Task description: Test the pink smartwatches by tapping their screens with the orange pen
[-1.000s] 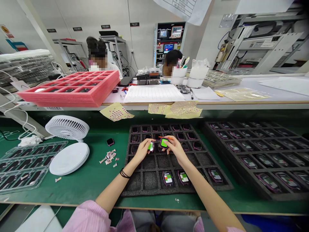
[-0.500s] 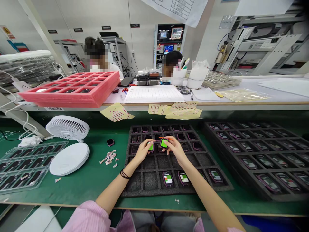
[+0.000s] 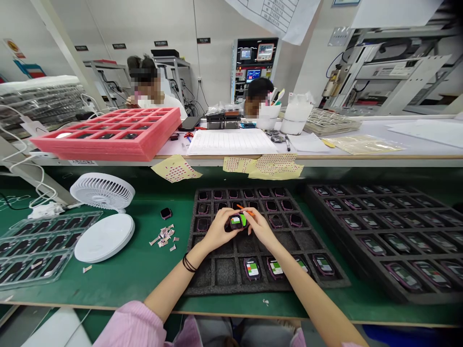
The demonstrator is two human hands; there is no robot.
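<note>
My left hand [image 3: 221, 227] is closed around the edge of a smartwatch body [image 3: 236, 221]. Its lit screen shows white and green and faces up. My right hand [image 3: 257, 225] pinches a thin orange stick-like tool [image 3: 246, 210], its tip pointing left above the watch. A bright green patch [image 3: 243, 220] shows between the watch and my right fingers; whether it is a second watch's screen cannot be told. Below both hands lies a dark foam tray [image 3: 226, 272]. Dark-screened watches fill its far rows, and several lit watches [image 3: 252, 268] lie in the nearest row.
At right is another foam tray [image 3: 369, 226] of watches. A white fan [image 3: 104, 238], paper scraps [image 3: 165, 236], a lone watch [image 3: 165, 213] and a clear plastic tray [image 3: 39, 250] are at left. A shelf above holds a pink foam tray [image 3: 144, 149]. Two people sit beyond.
My hands have drawn together. The watch in my left hand has moved right and now shows a white and green screen; the green screen at my right hand is now mostly covered.
</note>
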